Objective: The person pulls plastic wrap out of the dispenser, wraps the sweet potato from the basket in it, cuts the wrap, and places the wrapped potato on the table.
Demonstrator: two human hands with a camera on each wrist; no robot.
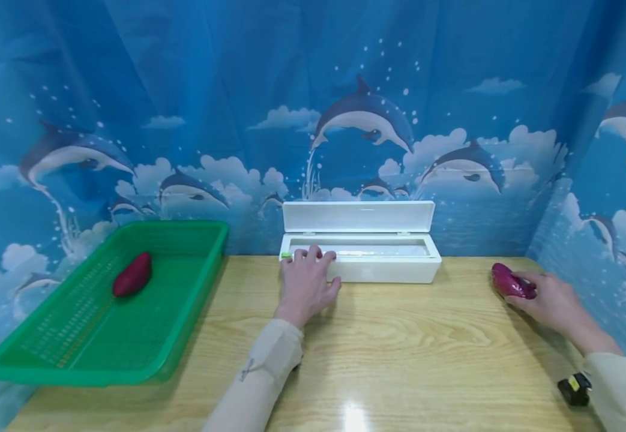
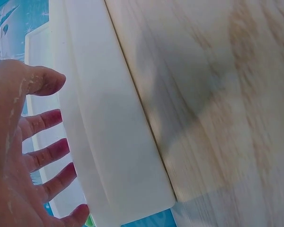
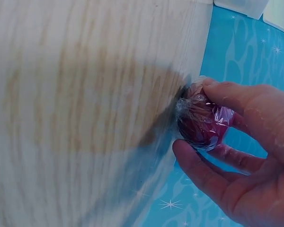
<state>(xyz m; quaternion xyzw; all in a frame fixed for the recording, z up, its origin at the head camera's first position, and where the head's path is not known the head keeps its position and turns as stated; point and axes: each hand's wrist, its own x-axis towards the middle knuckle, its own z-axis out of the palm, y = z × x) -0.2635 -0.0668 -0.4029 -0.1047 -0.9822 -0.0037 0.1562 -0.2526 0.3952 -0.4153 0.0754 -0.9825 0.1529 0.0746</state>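
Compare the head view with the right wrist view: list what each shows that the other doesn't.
Only the head view: the green basket, the purple item inside it, and the left hand at the front edge of the white box.

Only the right wrist view: the crinkled clear film bunched at one end of the held purple item; the head view shows just gloss there.

Both: the right hand gripping that item, the wooden table, the blue backdrop, and at least part of the white box.
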